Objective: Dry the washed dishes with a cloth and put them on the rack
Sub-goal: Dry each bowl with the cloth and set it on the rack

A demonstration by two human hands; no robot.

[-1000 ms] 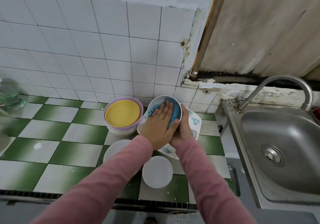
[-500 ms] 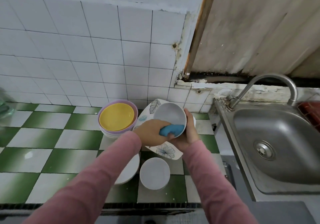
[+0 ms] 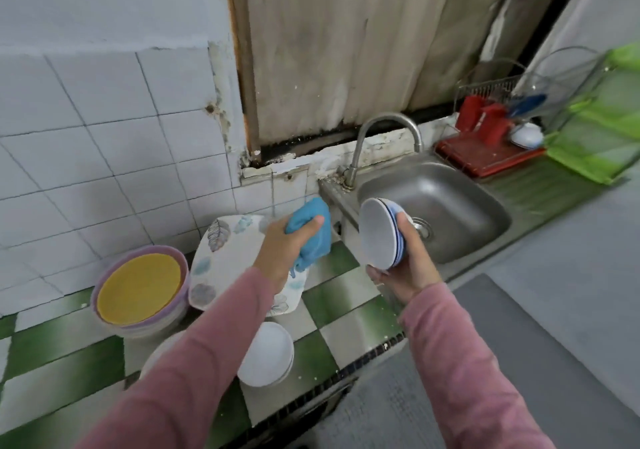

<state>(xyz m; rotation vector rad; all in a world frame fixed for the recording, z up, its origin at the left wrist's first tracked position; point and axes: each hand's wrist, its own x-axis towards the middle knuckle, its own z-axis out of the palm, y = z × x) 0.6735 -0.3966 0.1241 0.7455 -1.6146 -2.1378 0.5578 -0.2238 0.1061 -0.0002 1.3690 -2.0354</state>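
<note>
- Left hand (image 3: 280, 246) clenched round a bunched blue cloth (image 3: 313, 232), held above the floral plate (image 3: 225, 258), apart from the bowl.
- Right hand (image 3: 412, 268) grips a white bowl (image 3: 377, 233) with blue rim lines: thumb on the outer wall, fingers underneath.
- Bowl is tipped on its side, mouth facing left toward the cloth, in the air over the left edge of the steel sink (image 3: 450, 206).
- Dish rack (image 3: 488, 86) sits on a red tray (image 3: 485, 162) beyond the sink, far right; one white dish (image 3: 526, 135) in it, plus red items.
- On the checkered counter (image 3: 339, 306): stack of plastic bowls (image 3: 138, 289) with a yellow one on top, touching the floral plate; small white bowls (image 3: 266, 355) near the front edge.
</note>
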